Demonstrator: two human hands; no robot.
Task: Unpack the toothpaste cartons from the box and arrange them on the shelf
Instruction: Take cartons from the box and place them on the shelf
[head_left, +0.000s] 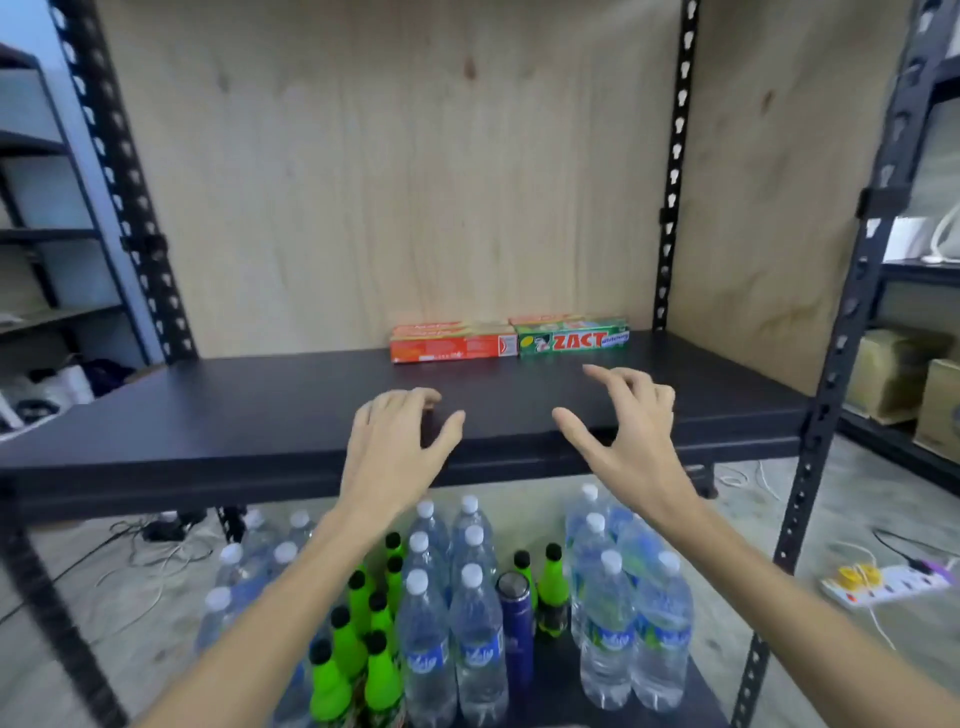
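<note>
Toothpaste cartons lie flat near the back of the black shelf (208, 410), against the plywood wall. A red-orange carton (452, 347) is on the left. A green ZACT carton (574, 342) touches its right end. More red-orange cartons show behind them, partly hidden. My left hand (397, 452) hovers over the shelf's front edge with fingers spread, holding nothing. My right hand (628, 431) is beside it, also spread and empty, a little in front of the green carton. The box is out of view.
On the lower shelf stand several water bottles (475, 639), green bottles (358, 639) and a dark blue can (514, 629). Black perforated uprights (675, 171) frame the bay. A power strip (883, 584) and cables lie on the floor at right. Cardboard boxes (893, 374) sit on the neighbouring rack.
</note>
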